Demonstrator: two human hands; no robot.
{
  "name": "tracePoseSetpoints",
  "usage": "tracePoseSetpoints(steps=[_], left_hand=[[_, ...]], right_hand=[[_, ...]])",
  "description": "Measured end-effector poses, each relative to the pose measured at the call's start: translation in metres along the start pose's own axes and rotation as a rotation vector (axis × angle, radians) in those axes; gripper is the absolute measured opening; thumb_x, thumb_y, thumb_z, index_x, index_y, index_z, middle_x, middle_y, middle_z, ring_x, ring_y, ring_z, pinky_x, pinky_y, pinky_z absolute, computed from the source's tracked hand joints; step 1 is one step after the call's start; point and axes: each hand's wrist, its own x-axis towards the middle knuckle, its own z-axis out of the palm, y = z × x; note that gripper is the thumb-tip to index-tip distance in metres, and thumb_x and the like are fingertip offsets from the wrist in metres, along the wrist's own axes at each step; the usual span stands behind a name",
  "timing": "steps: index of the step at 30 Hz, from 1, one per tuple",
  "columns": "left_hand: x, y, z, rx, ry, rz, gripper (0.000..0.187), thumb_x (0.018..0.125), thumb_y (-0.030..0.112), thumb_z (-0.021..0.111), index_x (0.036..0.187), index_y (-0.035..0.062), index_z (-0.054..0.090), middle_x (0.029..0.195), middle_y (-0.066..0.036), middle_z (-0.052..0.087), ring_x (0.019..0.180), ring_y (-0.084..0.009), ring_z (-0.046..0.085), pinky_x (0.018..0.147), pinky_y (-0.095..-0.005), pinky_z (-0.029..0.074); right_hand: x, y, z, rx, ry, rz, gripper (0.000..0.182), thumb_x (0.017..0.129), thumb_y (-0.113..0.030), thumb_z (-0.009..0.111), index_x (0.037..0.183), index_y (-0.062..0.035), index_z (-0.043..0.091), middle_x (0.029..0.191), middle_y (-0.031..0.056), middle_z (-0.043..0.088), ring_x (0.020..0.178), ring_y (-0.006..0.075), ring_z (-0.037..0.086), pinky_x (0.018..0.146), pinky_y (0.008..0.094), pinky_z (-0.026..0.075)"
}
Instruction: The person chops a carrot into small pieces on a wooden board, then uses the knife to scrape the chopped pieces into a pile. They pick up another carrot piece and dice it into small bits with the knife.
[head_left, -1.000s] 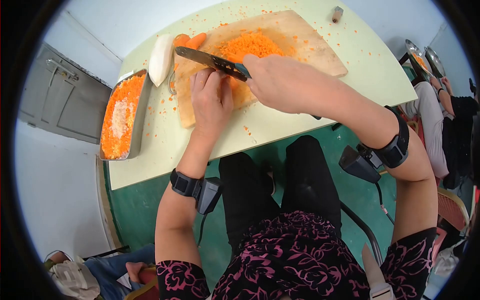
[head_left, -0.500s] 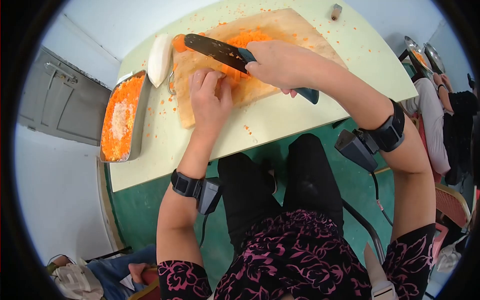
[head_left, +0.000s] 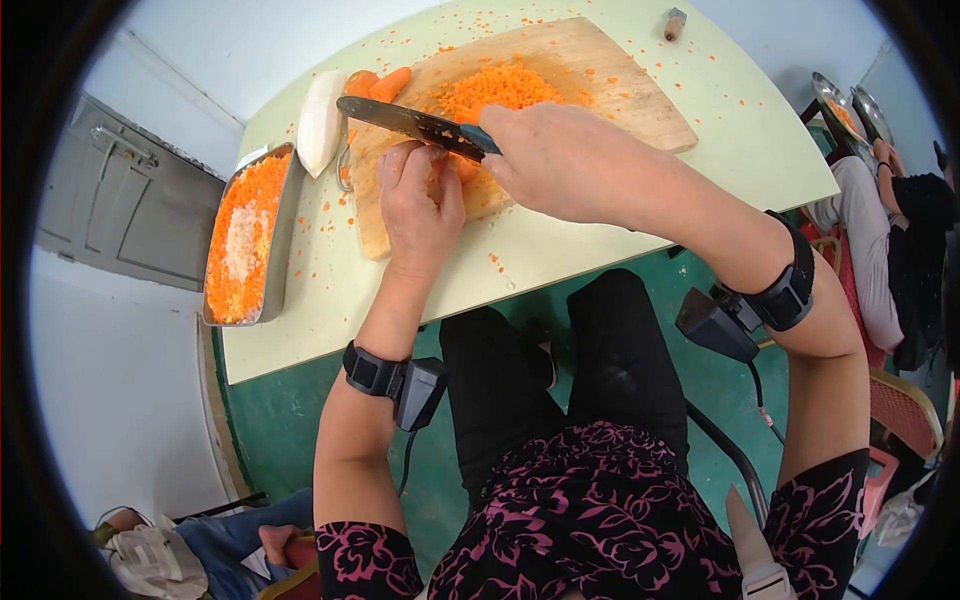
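A wooden cutting board [head_left: 640,105] lies on the table under both hands. My right hand [head_left: 545,150] is closed around the handle of a kitchen knife [head_left: 400,119], whose dark, food-flecked blade points left above the board. Curled fingers of my left hand [head_left: 422,205] hold a piece of carrot [head_left: 464,168] against the board, just below the blade; most of that piece is hidden. Finely diced carrot [head_left: 505,86] is heaped behind the knife. At the board's far left corner are larger carrots [head_left: 390,84].
A peeled white radish [head_left: 319,125] lies left of the board. Beside it a metal tray [head_left: 284,235] holds diced carrot with a pale heap in the middle. Carrot bits dot the table [head_left: 750,160]. A small dark object [head_left: 674,24] sits far right. Another person [head_left: 870,230] sits at right.
The knife and my right hand have shifted left and slightly down, nearer to my left hand. More of the diced carrot heap and the larger carrots now shows. My left hand has hardly moved.
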Motion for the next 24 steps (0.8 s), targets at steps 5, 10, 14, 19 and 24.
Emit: tracePoseSetpoints(steps=[5,10,14,19,24], left_hand=[[0.001,0.001,-0.001,0.000,-0.001,0.006,0.014,0.071,-0.005,0.061,0.084,0.0005,0.058,0.087,-0.014,0.056,0.081,-0.0314,0.051,0.072,-0.0372,0.042],[0.001,0.003,-0.001,-0.001,-0.003,0.018,0.014,0.071,-0.005,0.061,0.084,0.0006,0.058,0.087,-0.013,0.056,0.080,-0.0313,0.051,0.072,-0.0369,0.042],[0.001,0.001,0.000,0.009,-0.005,0.035,0.013,0.072,-0.005,0.061,0.083,0.0007,0.058,0.085,-0.013,0.056,0.079,-0.0309,0.051,0.071,-0.0369,0.042],[0.001,0.003,0.000,0.025,0.000,0.040,0.013,0.072,-0.005,0.061,0.083,0.0006,0.058,0.084,-0.012,0.056,0.078,-0.0305,0.051,0.070,-0.0371,0.042],[0.002,0.001,0.002,-0.001,0.019,0.047,0.013,0.072,-0.005,0.061,0.082,0.0020,0.058,0.084,-0.012,0.056,0.078,-0.0307,0.051,0.070,-0.0373,0.042]], right_hand=[[0.002,0.003,0.004,-0.019,0.003,-0.010,0.021,0.089,-0.019,0.047,0.091,0.0019,0.048,0.068,0.0209,0.058,0.067,0.0364,0.059,0.063,0.0456,0.046],[0.003,-0.004,-0.008,0.069,-0.171,0.127,0.019,0.089,-0.017,0.042,0.090,0.0018,0.047,0.066,0.0189,0.058,0.052,0.0305,0.059,0.052,0.0415,0.048],[0.015,-0.004,-0.007,0.057,-0.229,0.161,0.018,0.089,-0.015,0.040,0.090,0.0016,0.046,0.064,0.0162,0.057,0.045,0.0263,0.057,0.043,0.0369,0.048],[0.017,-0.007,0.000,0.077,-0.223,0.164,0.018,0.089,-0.015,0.039,0.093,0.0013,0.046,0.063,0.0151,0.057,0.045,0.0250,0.057,0.042,0.0347,0.048],[0.004,-0.002,-0.009,0.025,-0.252,0.207,0.019,0.089,-0.014,0.039,0.093,0.0027,0.046,0.065,0.0172,0.057,0.046,0.0261,0.058,0.043,0.0356,0.049]])
